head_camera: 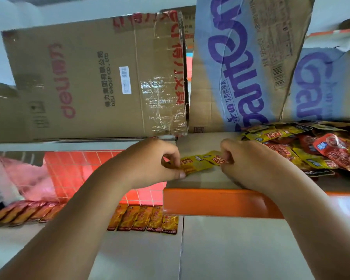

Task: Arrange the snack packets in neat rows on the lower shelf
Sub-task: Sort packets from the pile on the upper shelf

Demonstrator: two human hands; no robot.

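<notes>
On cardboard [202, 142], left hand [151, 161] and right hand [250, 163] pinch yellow packets [200, 164].

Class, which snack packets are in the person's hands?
The yellow packets pinched between left hand and right hand; the pile and the lower row lie untouched.

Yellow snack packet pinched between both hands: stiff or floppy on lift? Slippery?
Probably floppy: the flat yellow plastic snack packet looks kinked between the left hand and right hand. Likely light: only fingertip pinches hold it. Possibly slick: its film looks glossy.
</notes>
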